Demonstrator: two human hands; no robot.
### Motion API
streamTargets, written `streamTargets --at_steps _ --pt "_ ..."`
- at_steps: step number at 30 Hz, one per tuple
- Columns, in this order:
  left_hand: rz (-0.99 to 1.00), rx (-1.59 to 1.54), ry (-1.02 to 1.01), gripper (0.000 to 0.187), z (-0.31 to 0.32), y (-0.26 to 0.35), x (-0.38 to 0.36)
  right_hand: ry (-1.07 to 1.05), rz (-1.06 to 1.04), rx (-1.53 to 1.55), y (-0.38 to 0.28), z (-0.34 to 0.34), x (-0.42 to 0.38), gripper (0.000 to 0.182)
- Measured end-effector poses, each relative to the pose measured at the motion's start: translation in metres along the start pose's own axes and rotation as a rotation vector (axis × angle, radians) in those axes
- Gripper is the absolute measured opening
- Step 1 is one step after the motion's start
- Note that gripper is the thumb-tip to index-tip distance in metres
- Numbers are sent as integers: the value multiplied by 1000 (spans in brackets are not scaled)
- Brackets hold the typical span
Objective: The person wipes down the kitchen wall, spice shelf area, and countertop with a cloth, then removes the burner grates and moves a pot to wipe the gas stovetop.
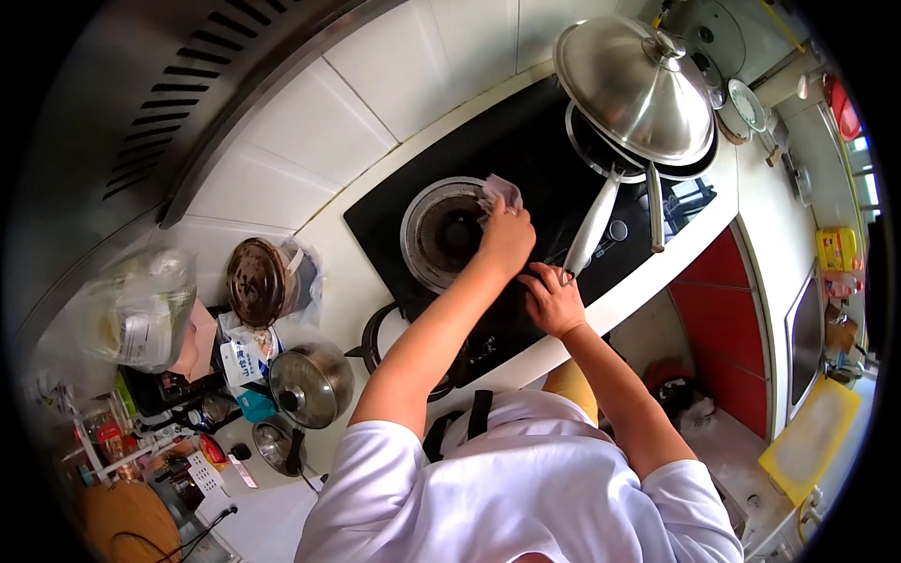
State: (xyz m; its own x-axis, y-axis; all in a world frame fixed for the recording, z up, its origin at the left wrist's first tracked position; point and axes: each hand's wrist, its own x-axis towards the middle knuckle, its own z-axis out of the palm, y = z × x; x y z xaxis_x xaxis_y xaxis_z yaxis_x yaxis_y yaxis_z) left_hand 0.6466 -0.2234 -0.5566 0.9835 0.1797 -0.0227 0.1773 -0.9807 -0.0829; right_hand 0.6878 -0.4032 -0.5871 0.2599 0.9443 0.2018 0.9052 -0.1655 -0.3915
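Observation:
My left hand (508,236) is closed on a crumpled, pale pinkish cloth or tissue (502,190), pressed against the right rim of a round gas burner (441,235). The burner's inside looks brown and has no grate on it. Below and to the right, my right hand (552,298) rests on the front part of the black glass cooktop (394,202), fingers apart. The looped end of a long metal pan handle (593,225) touches or overlaps its fingers. That handle belongs to a pan under a domed steel lid (631,94).
A burner grate (373,342) lies at the cooktop's left end. Further left are a brown-lidded container (255,281), a glass lid (310,387) and packets. Dishes (746,105) stand beyond the pan; the sink (805,342) and a yellow board (809,439) are at right.

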Motion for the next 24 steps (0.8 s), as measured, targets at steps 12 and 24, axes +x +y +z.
streamTargets --at_steps 12,24 --pt "-55 66 -128 32 -3 54 -95 67 -11 -4 -1 1 0 34" --pt "-689 -689 335 16 -49 -33 -142 3 6 -1 -1 -1 0 39"
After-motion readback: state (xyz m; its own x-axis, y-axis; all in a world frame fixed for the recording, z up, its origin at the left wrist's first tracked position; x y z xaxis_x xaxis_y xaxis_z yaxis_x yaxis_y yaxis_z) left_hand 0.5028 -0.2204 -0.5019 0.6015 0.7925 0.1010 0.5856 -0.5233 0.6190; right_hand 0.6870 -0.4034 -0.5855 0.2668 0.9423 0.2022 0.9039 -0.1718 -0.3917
